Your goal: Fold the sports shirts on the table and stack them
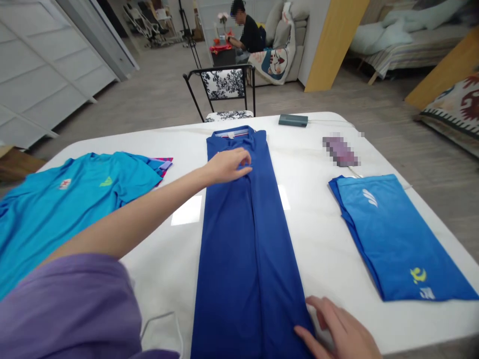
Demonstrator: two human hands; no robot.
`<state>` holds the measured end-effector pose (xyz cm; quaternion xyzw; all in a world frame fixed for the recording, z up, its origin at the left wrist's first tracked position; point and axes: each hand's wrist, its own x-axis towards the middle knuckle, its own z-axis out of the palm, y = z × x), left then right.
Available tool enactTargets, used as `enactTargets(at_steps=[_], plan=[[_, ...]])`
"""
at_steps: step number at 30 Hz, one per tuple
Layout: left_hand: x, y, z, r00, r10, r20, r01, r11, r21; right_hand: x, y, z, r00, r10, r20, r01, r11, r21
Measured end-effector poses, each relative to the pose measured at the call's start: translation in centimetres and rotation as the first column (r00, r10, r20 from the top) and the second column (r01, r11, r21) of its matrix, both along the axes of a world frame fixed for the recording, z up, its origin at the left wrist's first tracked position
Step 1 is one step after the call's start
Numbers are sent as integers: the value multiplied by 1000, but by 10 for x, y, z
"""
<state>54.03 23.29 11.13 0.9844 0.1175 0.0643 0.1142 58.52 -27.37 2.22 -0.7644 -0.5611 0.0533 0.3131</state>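
A dark blue shirt (232,239) lies on the table, folded lengthwise into a long strip with its collar at the far end. Over its upper part, just below the collar, is my left hand (230,165), thumb and bent fingers apart and nothing seen between them. Whether it touches the cloth I cannot tell. My right hand (339,331) rests by the strip's near right edge, open, its thumb and fingertips at the cloth's border. A turquoise T-shirt (86,194) is spread at the left. To the right sits a folded lighter blue garment (396,234).
The white table (310,229) carries a dark grey box-shaped device (293,120) and a blurred purplish phone-like object (341,151). Beyond its far edge stands a black-framed chair (224,89). Another person (251,35) sits farther back near a sofa.
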Motion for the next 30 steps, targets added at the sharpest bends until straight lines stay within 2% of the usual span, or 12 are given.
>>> enactTargets(at_steps=[2, 5, 7, 10, 13, 16, 21, 26, 28, 30], plan=[[-74, -53, 9, 978, -145, -149, 131, 986, -102, 3, -10, 7, 992, 125, -21, -127, 988, -85], [-171, -136, 11, 923, -273, -273, 212, 949, -232, 5, -22, 15, 945, 326, 4, -318, 923, -218], [-217, -184, 4, 916, -262, -304, 181, 946, -268, 4, -25, 19, 914, 406, 21, -388, 887, -249], [-260, -236, -11, 928, -195, -317, 111, 958, -265, 0, -27, 27, 882, 469, 38, -442, 853, -278], [-284, -265, -21, 930, -188, -316, 114, 964, -239, -7, -32, 35, 866, 497, 43, -455, 821, -344], [-298, -280, -24, 929, -201, -311, 153, 973, -171, -15, -39, 37, 862, 502, 62, -444, 809, -384], [-307, -301, -22, 905, -225, -361, 232, 972, -24, -23, -49, 21, 871, 474, 128, -407, 843, -351], [-314, -328, -38, 909, -171, -380, 228, 968, 108, -32, -61, 6, 867, 463, 183, -399, 866, -303], [-318, -334, -45, 915, -148, -376, 201, 974, 108, -36, -66, 6, 873, 453, 182, -399, 876, -270], [-322, -336, -48, 914, -149, -379, 177, 983, 42, -40, -71, 13, 878, 453, 154, -408, 877, -253]])
